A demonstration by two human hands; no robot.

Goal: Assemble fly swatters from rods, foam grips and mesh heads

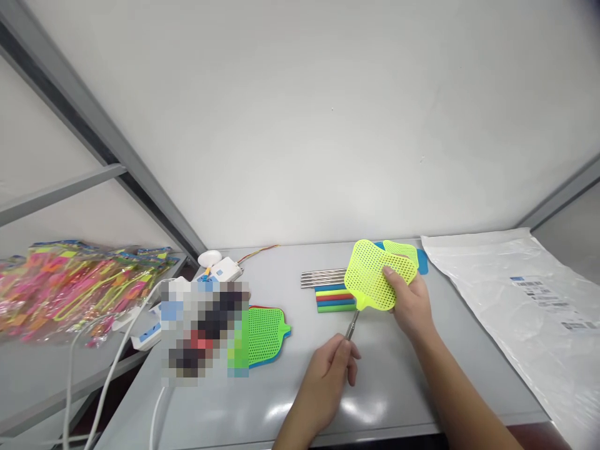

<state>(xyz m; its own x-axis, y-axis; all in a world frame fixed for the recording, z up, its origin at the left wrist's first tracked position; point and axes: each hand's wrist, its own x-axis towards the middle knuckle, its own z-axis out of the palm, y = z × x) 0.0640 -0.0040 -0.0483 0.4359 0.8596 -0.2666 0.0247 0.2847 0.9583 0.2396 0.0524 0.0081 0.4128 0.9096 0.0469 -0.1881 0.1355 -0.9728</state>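
Observation:
A yellow fly swatter head (370, 275) is held up over the table, its mesh face toward me. My right hand (415, 300) grips its right edge, thumb on the front. From its neck a thin metal rod (352, 325) runs down into my left hand (330, 369), whose fingers are closed around it. Behind the swatter lie several metal rods (323, 277) and several coloured handle tubes (328, 300) in blue, yellow, red and green. Another yellow swatter head (403, 250) and a blue one (422, 261) lie behind my right hand, partly covered.
Stacked swatter heads, green (265, 336) on top, lie left of my hands beside a blurred patch. A power strip (147, 336) with white cables (126, 337) sits at the table's left edge. Bagged colourful items (89, 287) fill the left shelf. A white plastic mailer (506, 312) covers the right side.

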